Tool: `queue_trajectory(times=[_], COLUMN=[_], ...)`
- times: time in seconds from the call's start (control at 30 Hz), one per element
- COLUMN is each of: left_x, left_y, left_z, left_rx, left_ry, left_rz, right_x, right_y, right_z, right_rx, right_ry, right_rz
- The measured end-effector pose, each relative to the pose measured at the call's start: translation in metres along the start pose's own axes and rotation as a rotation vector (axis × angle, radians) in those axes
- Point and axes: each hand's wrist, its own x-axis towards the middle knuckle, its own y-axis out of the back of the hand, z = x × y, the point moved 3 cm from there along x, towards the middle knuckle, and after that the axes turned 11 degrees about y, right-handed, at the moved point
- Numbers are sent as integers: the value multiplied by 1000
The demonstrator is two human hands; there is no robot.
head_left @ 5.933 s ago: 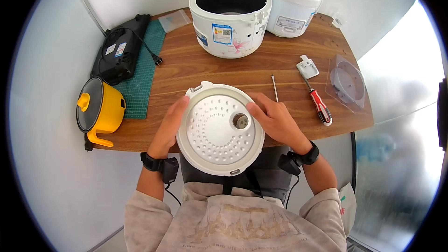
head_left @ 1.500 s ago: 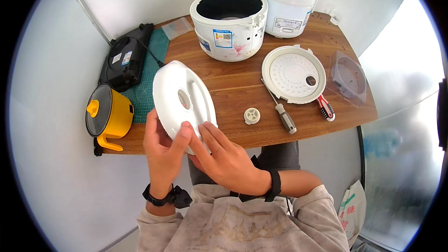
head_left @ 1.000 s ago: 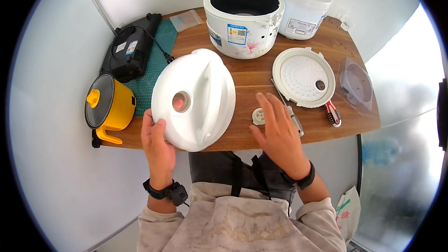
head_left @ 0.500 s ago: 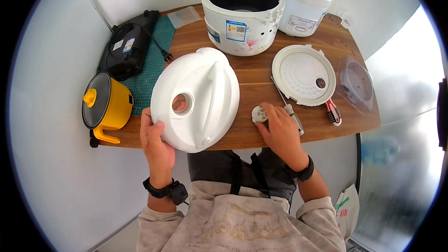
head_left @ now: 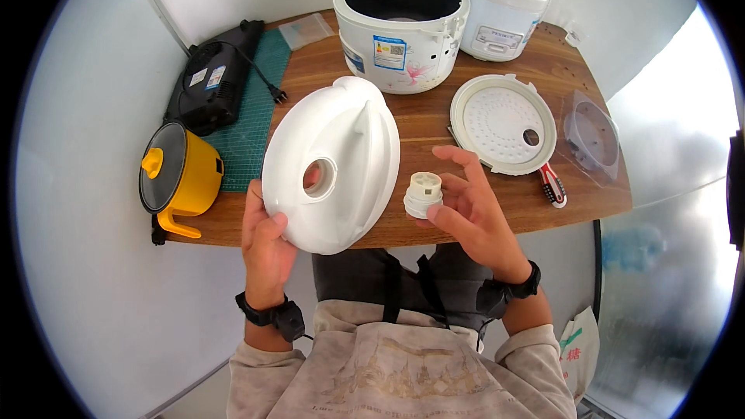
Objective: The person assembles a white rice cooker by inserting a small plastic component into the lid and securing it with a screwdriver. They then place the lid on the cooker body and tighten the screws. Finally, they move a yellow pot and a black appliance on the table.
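My left hand (head_left: 265, 252) grips the lower left edge of a white rice cooker lid (head_left: 345, 143), thumb in front. The lid is tilted up over the table's near edge, with a raised handle ridge and a round hole that shows part of my fingers behind it. Right of the lid, my right hand (head_left: 483, 225) holds a small white steam valve (head_left: 424, 199) upright, the thumb pressed to its lower side and the index finger stretched out above. The valve has a slotted round top and a wider ringed base. It is apart from the lid.
The open white cooker body (head_left: 400, 54) stands behind, beside another cooker (head_left: 500, 12). To the right lie a round inner lid plate (head_left: 500, 124), a red-and-black tool handle (head_left: 553, 188) and a clear plastic cover (head_left: 591, 136). A yellow pot (head_left: 194, 174) and a black appliance (head_left: 213, 74) are left.
My right hand has lifted the steam valve off the table and turned it upright, nearer to me. The lid has turned and shifted slightly right in my left hand.
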Motion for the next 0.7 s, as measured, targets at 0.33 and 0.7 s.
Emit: queue_trajectory(times=[0.33, 0.7], left_x=[0, -10], left_y=[-4, -20], left_z=[-3, -2], left_rx=[-15, 58], left_ry=[35, 49], left_rz=[-29, -48], right_x=[18, 22], right_y=[-32, -52], right_z=[-15, -27], right_rx=[-253, -681], right_ry=[256, 401], right_rz=[-87, 23])
